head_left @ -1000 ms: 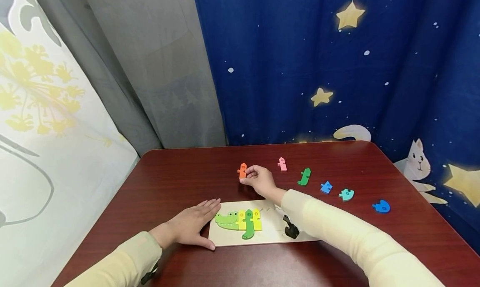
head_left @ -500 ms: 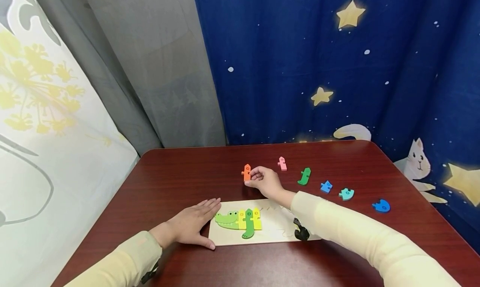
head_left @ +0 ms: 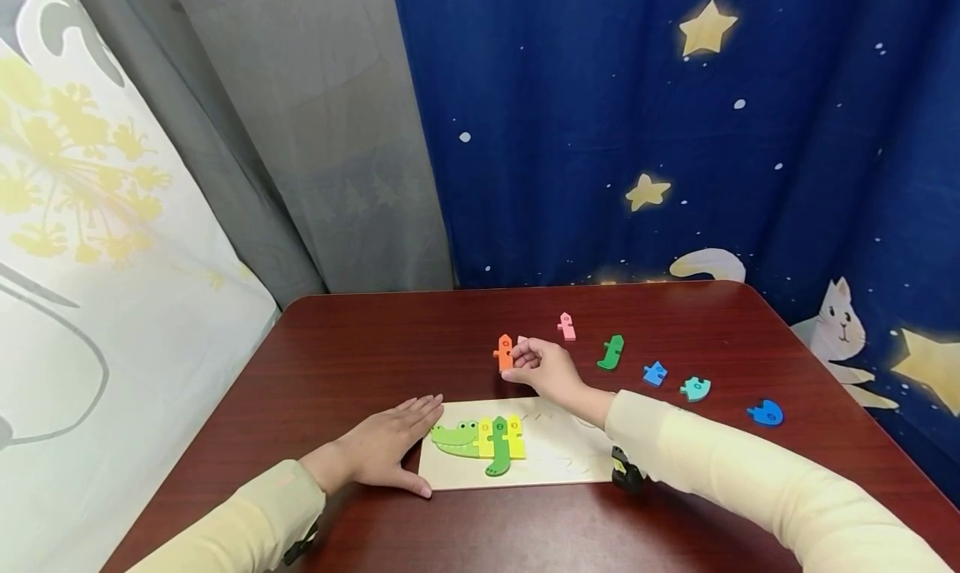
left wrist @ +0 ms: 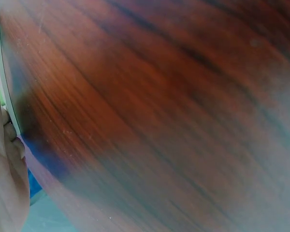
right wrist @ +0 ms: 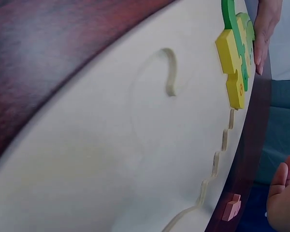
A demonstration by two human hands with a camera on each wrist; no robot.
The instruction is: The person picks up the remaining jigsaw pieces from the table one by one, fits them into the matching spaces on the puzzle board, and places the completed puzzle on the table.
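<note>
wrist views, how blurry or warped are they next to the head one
Left wrist: dark red wooden tabletop blurred, greyish haze toward the lower right; right wrist: pale wooden puzzle board edges look bowed, milky haze near the bottom; head: noticeably crisper, soft sheen on the tabletop.

two hands (head_left: 386, 446), one board (head_left: 558, 452), four joined pieces (head_left: 498, 448), at least six loose pieces (head_left: 614, 351).

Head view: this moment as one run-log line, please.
right hand: pinches orange arrow-topped puzzle piece | left hand: at left edge of cream rectangular board | on board: partial green-and-yellow crocodile | orange piece: off board
</note>
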